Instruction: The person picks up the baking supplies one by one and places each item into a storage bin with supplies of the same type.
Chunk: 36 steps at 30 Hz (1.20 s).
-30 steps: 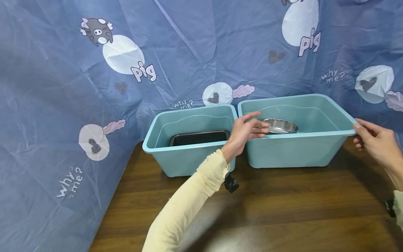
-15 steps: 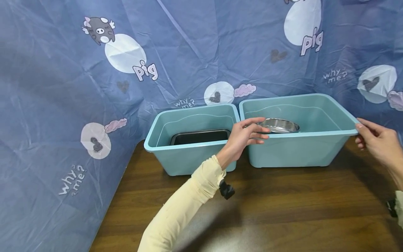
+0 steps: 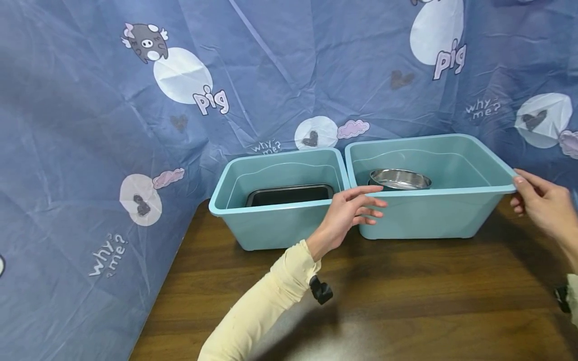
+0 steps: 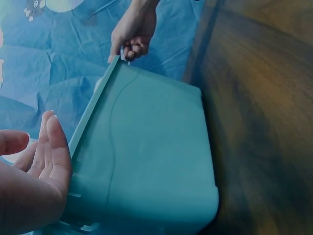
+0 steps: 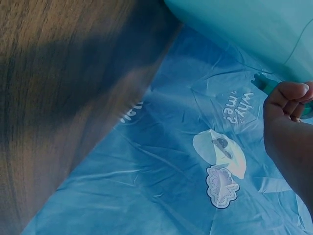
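Two teal plastic bins stand side by side on the table. Inside the left bin (image 3: 275,225) lies a black rectangular baking pan (image 3: 291,194). The right bin (image 3: 420,215) holds a round shiny metal pan (image 3: 399,179), its lower part hidden by the front wall. My right hand (image 3: 544,200) grips the right bin's rim at its right end, thumb on top and fingers curled below. In front of the bins, near where they meet, my left hand (image 3: 345,215) is held with fingers extended and nothing in them. The left wrist view shows those fingers (image 4: 58,147) beside the bin's rim.
A wrinkled blue cloth (image 3: 253,65) printed with pigs and hearts hangs behind the bins and along the left side. The brown wooden table (image 3: 406,301) extends in front of them. A black wrist camera (image 3: 321,290) sits on the left sleeve.
My left hand has drawn back from over the right bin's front rim, down and toward me, uncovering more of the metal pan. The right hand keeps its grip on the rim.
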Each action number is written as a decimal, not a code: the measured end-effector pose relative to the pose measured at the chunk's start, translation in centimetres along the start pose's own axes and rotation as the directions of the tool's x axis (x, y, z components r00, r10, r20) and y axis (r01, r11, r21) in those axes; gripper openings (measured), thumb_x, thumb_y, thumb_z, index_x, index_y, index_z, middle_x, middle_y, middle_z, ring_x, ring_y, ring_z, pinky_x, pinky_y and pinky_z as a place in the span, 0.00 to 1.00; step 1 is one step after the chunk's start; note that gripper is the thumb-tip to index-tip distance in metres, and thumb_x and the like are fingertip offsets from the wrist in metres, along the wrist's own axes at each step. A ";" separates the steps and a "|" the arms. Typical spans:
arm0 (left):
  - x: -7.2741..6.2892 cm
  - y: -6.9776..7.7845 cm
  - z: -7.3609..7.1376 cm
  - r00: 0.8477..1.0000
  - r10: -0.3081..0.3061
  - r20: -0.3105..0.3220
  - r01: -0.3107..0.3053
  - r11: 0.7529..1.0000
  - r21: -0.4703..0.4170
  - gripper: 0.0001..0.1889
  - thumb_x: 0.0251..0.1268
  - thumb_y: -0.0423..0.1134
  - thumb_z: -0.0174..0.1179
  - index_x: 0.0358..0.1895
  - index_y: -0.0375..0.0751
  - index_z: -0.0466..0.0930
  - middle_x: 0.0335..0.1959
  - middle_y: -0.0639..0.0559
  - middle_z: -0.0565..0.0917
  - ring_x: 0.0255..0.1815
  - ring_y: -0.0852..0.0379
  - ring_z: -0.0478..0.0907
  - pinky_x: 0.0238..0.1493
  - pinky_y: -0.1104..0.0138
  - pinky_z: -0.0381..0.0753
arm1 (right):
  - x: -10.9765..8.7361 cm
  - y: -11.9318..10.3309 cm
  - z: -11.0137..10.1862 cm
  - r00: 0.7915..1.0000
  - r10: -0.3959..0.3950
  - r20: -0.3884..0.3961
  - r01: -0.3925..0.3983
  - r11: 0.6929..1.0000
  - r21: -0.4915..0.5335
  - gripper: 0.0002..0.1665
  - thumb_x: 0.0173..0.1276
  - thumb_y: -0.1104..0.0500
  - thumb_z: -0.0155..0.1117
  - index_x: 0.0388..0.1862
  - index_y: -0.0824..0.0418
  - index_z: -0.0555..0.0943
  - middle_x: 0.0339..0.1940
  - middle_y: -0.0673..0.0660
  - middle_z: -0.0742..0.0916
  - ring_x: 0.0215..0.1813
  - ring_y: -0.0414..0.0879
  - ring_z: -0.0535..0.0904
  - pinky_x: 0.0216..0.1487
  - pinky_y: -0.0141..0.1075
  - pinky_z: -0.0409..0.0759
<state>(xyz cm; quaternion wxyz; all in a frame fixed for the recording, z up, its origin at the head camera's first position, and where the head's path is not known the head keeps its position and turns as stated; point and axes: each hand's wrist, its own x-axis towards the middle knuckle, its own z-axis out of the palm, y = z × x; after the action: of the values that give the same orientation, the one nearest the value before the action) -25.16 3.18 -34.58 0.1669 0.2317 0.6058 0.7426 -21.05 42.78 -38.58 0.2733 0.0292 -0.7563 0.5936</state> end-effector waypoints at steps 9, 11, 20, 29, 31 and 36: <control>-0.6 -1.6 0.0 0.999 -0.037 -0.008 0.037 0.999 -0.038 0.16 0.80 0.32 0.51 0.62 0.38 0.84 0.43 0.46 0.89 0.36 0.58 0.86 0.36 0.69 0.85 | -0.1 -0.3 0.0 1.000 0.023 -0.010 -0.023 1.000 0.022 0.22 0.83 0.60 0.53 0.51 0.30 0.83 0.18 0.42 0.83 0.18 0.31 0.78 0.19 0.22 0.76; -0.8 -1.9 0.0 0.999 -0.045 -0.011 0.044 0.998 -0.038 0.17 0.79 0.32 0.51 0.62 0.38 0.84 0.43 0.45 0.89 0.36 0.57 0.86 0.36 0.69 0.85 | -0.2 -0.2 0.0 0.999 0.033 -0.015 -0.033 0.999 -0.002 0.21 0.83 0.59 0.52 0.53 0.29 0.82 0.18 0.42 0.83 0.18 0.31 0.77 0.18 0.22 0.76; -1.3 -2.9 -0.6 0.997 -0.081 -0.018 0.080 0.995 -0.050 0.17 0.77 0.32 0.53 0.61 0.37 0.84 0.43 0.45 0.89 0.35 0.57 0.86 0.36 0.69 0.85 | -1.0 0.3 0.0 0.992 0.124 -0.014 -0.125 0.988 -0.086 0.21 0.87 0.50 0.39 0.49 0.38 0.83 0.17 0.41 0.82 0.18 0.33 0.76 0.19 0.23 0.74; -2.3 -3.2 -1.7 0.995 -0.094 -0.035 0.093 0.995 -0.040 0.16 0.78 0.32 0.52 0.61 0.35 0.83 0.44 0.44 0.89 0.37 0.55 0.86 0.36 0.69 0.85 | -2.6 0.9 0.1 0.991 0.136 -0.013 -0.137 0.985 -0.106 0.30 0.88 0.51 0.37 0.26 0.44 0.80 0.17 0.42 0.82 0.18 0.34 0.75 0.19 0.23 0.73; -2.6 -3.2 -2.1 0.995 -0.095 -0.042 0.093 0.995 -0.042 0.16 0.79 0.32 0.51 0.61 0.34 0.83 0.44 0.44 0.89 0.37 0.55 0.86 0.36 0.69 0.85 | -3.0 1.1 0.2 0.991 0.130 -0.019 -0.131 0.986 -0.103 0.30 0.88 0.52 0.38 0.26 0.42 0.80 0.17 0.42 0.82 0.17 0.34 0.75 0.18 0.23 0.73; -3.4 -3.1 -3.4 0.994 -0.089 -0.065 0.088 0.996 -0.029 0.17 0.79 0.32 0.51 0.62 0.32 0.81 0.44 0.44 0.89 0.37 0.57 0.85 0.37 0.69 0.85 | -4.2 1.3 1.0 0.991 0.131 -0.029 -0.134 0.965 -0.227 0.29 0.88 0.50 0.38 0.28 0.50 0.80 0.18 0.41 0.80 0.19 0.34 0.74 0.20 0.24 0.72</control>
<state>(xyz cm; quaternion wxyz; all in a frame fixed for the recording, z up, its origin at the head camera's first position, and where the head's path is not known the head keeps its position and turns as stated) -24.28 -0.71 -38.64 0.1825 0.1777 0.6111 0.7495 -18.34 41.10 -41.75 0.2398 -0.0573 -0.8179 0.5199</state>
